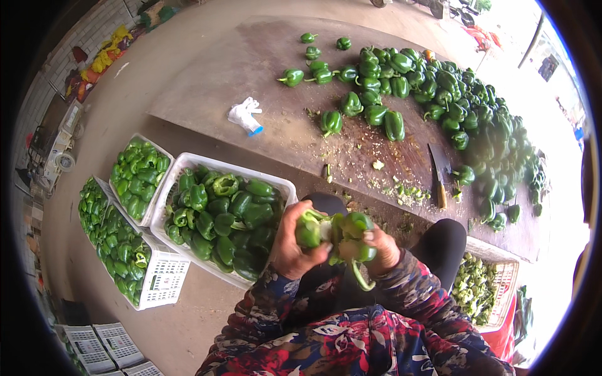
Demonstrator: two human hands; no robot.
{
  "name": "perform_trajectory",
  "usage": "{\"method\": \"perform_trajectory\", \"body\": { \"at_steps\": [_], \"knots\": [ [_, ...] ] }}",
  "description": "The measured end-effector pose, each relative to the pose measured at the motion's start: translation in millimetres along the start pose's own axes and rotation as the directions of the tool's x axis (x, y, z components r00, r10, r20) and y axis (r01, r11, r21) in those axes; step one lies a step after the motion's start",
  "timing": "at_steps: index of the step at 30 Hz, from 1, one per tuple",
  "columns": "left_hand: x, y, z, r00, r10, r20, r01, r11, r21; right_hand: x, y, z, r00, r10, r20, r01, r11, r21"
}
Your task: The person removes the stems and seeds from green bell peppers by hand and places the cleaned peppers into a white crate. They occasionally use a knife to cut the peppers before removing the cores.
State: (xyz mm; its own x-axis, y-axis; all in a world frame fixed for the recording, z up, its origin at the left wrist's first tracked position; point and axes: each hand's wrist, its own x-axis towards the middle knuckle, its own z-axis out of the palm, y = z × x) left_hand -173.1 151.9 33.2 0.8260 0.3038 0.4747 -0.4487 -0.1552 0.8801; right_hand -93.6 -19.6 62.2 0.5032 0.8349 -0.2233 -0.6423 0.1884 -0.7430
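Above my lap, both hands hold pieces of a green bell pepper that is broken open. My left hand grips one pepper piece, its pale inside turned toward the other part. My right hand is closed around the second pepper piece, from which a curved green stem hangs down. Left of my left hand stands a white plastic crate holding hollowed and halved green peppers. On the table ahead lies a cleaver with a wooden handle, among seeds and trimmings.
Whole green peppers are heaped along the table's right side. A white work glove with a blue cuff lies on the left part. More filled crates stand at far left. A crate of pepper cores sits at my right.
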Motion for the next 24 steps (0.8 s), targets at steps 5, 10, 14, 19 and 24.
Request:
{"method": "perform_trajectory", "body": {
  "at_steps": [5, 10, 14, 19, 24],
  "knots": [
    [5.7, 16.5, 10.8, 0.981, 0.159, 0.113, -0.154, 0.987, -0.049, -18.3, -25.7, 3.4, 0.986, -0.021, 0.165, 0.047, 0.987, -0.157],
    [8.7, 15.3, 42.7, 0.993, 0.108, -0.038, -0.114, 0.921, -0.372, -29.0, -35.5, 7.9, 0.982, -0.131, 0.136, 0.149, 0.980, -0.133],
    [10.9, 14.2, 50.0, 0.999, -0.022, -0.050, -0.007, 0.850, -0.526, -34.6, -46.0, 0.7, 0.985, -0.090, 0.150, 0.126, 0.958, -0.257],
    [15.9, 12.2, 36.9, 0.966, -0.245, 0.078, 0.240, 0.968, 0.067, -33.4, -53.3, -20.0, 0.990, -0.103, 0.096, 0.123, 0.964, -0.234],
    [16.7, 6.2, 49.7, 0.968, -0.177, 0.178, 0.102, 0.925, 0.365, -38.8, -57.1, -31.2, 0.999, -0.037, 0.036, 0.048, 0.930, -0.365]
  ]
}}
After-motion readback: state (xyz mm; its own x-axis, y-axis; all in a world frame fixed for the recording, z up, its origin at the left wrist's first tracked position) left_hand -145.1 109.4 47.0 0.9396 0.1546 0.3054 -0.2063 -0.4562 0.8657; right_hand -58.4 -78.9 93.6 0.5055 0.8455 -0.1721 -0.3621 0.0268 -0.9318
